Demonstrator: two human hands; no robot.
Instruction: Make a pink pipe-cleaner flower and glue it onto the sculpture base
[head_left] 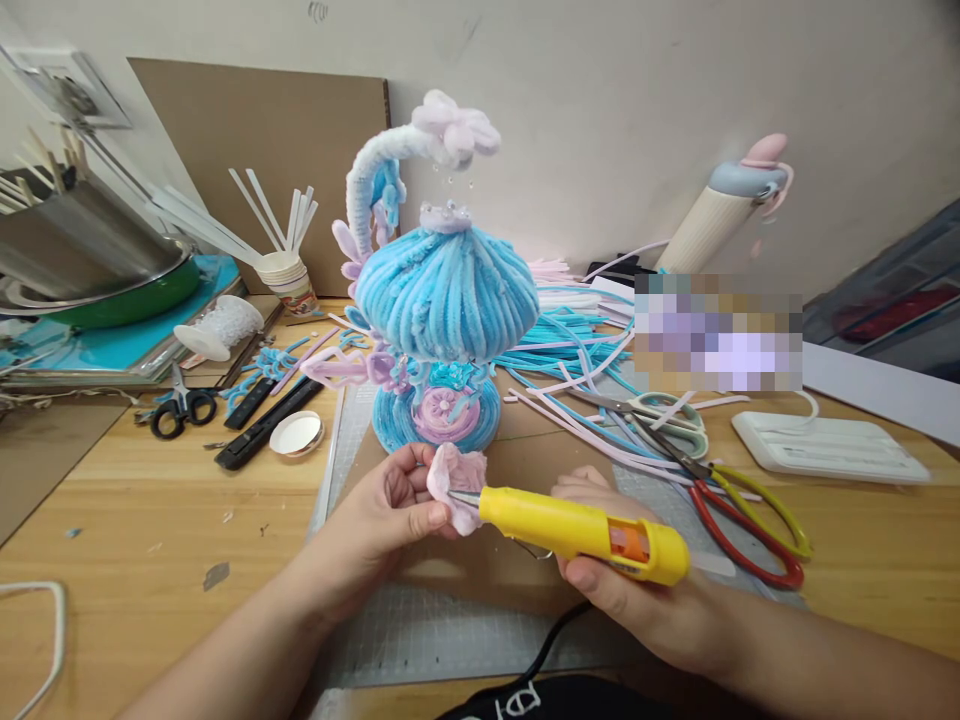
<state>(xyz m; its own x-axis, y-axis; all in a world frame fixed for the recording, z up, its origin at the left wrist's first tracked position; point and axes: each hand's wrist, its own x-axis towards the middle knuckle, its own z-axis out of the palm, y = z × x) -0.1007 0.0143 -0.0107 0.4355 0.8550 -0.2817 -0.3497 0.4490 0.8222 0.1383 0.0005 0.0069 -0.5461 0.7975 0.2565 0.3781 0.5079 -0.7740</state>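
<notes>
Between the thumb and fingers of my left hand (390, 510) is a pink fuzzy flower-like piece (466, 475), cupped toward the right. My right hand (622, 590) is closed around a yellow hot glue gun (570, 525); its metal nozzle reaches into the pink piece. A glue stick (712, 563) pokes out of the gun's back end. Just behind my hands stands a blue pipe-cleaner lamp-like craft (450, 290) with a pleated shade, a round base (386, 415) and a curved white stem (364, 180) topped by a pale flower (457, 125).
Red-and-yellow-handled scissors (750, 530) and pale green scissors (675, 425) lie at right, near blue pipe cleaners (555, 335). At left are black scissors (184, 405), a black cutter (262, 430), a bead spool (219, 327) and a paper cup (289, 285). A cutting mat (450, 640) lies underneath.
</notes>
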